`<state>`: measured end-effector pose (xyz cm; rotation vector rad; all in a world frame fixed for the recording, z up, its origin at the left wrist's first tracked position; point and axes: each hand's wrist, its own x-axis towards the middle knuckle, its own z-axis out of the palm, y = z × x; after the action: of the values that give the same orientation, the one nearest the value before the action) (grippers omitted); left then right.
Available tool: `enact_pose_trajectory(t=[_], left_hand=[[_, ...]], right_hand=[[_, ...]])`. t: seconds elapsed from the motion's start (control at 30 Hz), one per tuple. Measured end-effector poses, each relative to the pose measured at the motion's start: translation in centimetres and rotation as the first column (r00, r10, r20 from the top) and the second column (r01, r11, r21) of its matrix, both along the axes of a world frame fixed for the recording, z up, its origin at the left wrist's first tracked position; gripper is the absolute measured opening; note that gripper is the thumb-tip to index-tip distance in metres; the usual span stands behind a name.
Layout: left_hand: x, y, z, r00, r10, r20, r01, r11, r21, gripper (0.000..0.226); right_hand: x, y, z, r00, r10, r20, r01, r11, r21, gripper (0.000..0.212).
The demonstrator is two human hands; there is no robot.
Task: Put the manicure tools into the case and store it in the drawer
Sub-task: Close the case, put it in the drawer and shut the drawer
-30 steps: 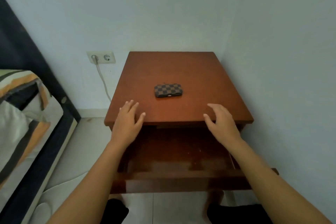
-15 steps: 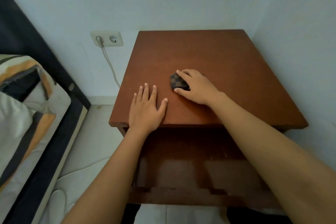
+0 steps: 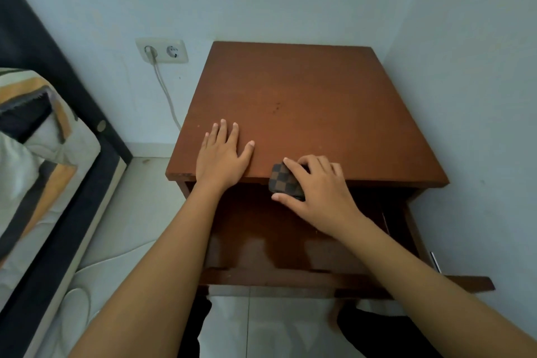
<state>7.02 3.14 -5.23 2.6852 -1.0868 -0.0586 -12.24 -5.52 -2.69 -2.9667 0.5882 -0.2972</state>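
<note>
Gripped between right hand (image 3: 319,192) thumb and fingers, brown checkered case (image 3: 283,182) appears closed, above open wooden drawer (image 3: 290,241); left hand (image 3: 222,154) flat, empty. Placing and closing remain.

The case (image 3: 283,182) sits at the nightstand's (image 3: 319,102) front edge, above the drawer (image 3: 290,244) (pulled open).

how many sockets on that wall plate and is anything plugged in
2, side by side on the wall plate: the left socket has a plug with a white cable in it, the right socket is free.
</note>
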Motion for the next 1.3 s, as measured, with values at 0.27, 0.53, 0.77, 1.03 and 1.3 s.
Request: enact_pose_trajectory(t=[0.27, 0.53, 0.77, 1.03, 1.3], left_hand=[[0.0, 0.0, 0.0, 1.000, -0.001, 0.007, 0.001, 1.000, 0.005, 0.069], [0.2, -0.2, -0.3, 1.000, 0.002, 0.027, -0.002, 1.000, -0.019, 0.068], [-0.1, 0.1, 0.2, 1.000, -0.019, -0.009, 0.018, 0.997, -0.073, 0.062], [-7.2, 5.4, 0.3, 0.978, -0.144, -0.152, 0.089, 0.944, -0.316, 0.046], [-12.7, 11.4, -0.4, 0.874, -0.479, -0.083, 0.482, 0.876, 0.016, 0.099]], right_hand=[[-1.6, 2.6, -2.9, 0.953, 0.133, -0.271, -0.100, 0.986, 0.133, 0.071], [2.0, -0.8, -8.2, 0.778, 0.068, -0.625, 0.180, 0.929, 0.325, 0.087], [1.1, -0.6, -7.3, 0.813, 0.098, -0.573, 0.210, 0.870, 0.447, 0.071], [-5.4, 1.8, -2.5, 0.945, 0.049, -0.325, 0.190, 0.724, 0.664, 0.051], [-11.2, 3.2, -0.5, 0.976, 0.078, -0.205, 0.046, 0.842, 0.538, 0.080]])
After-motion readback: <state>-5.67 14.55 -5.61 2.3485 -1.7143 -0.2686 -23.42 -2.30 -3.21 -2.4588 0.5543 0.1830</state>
